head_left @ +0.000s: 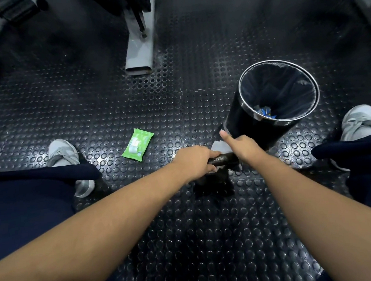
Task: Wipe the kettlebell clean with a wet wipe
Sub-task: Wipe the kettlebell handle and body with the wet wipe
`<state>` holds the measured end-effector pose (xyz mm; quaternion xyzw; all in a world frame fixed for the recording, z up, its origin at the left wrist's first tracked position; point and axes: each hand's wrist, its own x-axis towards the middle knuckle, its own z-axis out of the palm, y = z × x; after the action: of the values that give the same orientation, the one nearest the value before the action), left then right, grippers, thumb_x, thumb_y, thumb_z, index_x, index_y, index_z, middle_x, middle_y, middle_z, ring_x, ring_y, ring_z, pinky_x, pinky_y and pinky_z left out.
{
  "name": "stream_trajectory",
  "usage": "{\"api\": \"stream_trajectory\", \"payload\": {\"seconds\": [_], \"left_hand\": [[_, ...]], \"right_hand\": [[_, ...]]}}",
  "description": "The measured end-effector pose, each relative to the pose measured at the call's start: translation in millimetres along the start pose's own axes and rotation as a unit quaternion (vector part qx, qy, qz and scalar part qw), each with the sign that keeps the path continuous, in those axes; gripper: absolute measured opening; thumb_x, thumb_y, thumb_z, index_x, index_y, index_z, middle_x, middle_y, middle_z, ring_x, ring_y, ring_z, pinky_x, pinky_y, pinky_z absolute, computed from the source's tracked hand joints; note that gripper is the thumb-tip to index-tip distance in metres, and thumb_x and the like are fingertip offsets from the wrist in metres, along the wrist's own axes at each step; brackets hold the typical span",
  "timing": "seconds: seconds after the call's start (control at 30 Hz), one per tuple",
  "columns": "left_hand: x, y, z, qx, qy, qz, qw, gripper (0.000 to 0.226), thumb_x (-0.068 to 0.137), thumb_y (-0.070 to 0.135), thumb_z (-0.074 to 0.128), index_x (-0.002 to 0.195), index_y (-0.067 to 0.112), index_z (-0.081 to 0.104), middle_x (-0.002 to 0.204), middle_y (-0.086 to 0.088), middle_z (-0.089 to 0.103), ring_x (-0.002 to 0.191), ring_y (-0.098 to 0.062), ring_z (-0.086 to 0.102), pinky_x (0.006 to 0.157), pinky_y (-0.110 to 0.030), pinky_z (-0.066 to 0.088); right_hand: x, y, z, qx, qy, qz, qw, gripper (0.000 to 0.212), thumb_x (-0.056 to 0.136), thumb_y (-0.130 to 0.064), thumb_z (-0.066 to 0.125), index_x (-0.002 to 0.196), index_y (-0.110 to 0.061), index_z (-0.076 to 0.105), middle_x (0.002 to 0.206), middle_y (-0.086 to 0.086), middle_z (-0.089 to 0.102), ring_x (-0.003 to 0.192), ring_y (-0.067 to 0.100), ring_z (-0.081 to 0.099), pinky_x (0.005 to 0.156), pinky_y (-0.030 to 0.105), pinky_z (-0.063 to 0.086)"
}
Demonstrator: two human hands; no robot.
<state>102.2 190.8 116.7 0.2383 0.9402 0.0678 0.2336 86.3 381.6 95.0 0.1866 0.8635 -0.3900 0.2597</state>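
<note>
A black kettlebell (pixel 221 160) stands on the studded rubber floor between my feet; its handle shows between my hands and its body is dark below. My left hand (pixel 194 159) grips the left end of the handle. My right hand (pixel 243 148) holds a white wet wipe (pixel 220 146) against the right end of the handle, thumb sticking up. A green pack of wet wipes (pixel 137 147) lies flat on the floor to the left of the kettlebell.
A black round bin (pixel 254 123) with a metal rim and a dark liner stands just behind my right hand, scraps at its bottom. A grey machine leg (pixel 140 54) reaches in from the back. My grey shoes (pixel 62 153) flank the spot.
</note>
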Motion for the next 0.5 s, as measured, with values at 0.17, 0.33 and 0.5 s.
{"api": "stream_trajectory", "payload": {"seconds": [0.17, 0.33, 0.5], "left_hand": [[0, 0, 1, 0.01, 0.01, 0.0, 1.0, 0.057, 0.097, 0.054, 0.061, 0.151, 0.047, 0.044, 0.133, 0.007, 0.064, 0.12, -0.02, 0.063, 0.078, -0.035, 0.046], [0, 0, 2, 0.007, 0.005, -0.002, 1.0, 0.057, 0.097, 0.053, 0.06, 0.151, 0.049, 0.042, 0.134, 0.009, 0.063, 0.121, -0.019, 0.062, 0.074, -0.032, 0.04], [-1, 0, -1, -0.004, 0.0, -0.002, 1.0, 0.054, 0.096, 0.052, 0.062, 0.148, 0.053, 0.045, 0.128, 0.012, 0.067, 0.116, -0.018, 0.065, 0.074, -0.033, 0.045]], "right_hand": [[-1, 21, 17, 0.096, -0.046, 0.028, 0.994, 0.069, 0.091, -0.078, 0.046, 0.109, -0.019, 0.075, 0.114, 0.008, 0.074, 0.109, 0.025, 0.067, 0.106, 0.041, 0.047], [-3, 37, 18, 0.288, -0.127, 0.098, 0.944, 0.068, 0.087, -0.083, 0.045, 0.12, -0.03, 0.07, 0.111, 0.003, 0.078, 0.107, 0.024, 0.072, 0.098, 0.044, 0.054], [-3, 43, 13, 0.153, -0.076, 0.095, 0.981, 0.101, 0.066, -0.103, 0.038, 0.135, -0.033, 0.066, 0.135, 0.003, 0.067, 0.126, 0.027, 0.061, 0.114, 0.048, 0.041]]}}
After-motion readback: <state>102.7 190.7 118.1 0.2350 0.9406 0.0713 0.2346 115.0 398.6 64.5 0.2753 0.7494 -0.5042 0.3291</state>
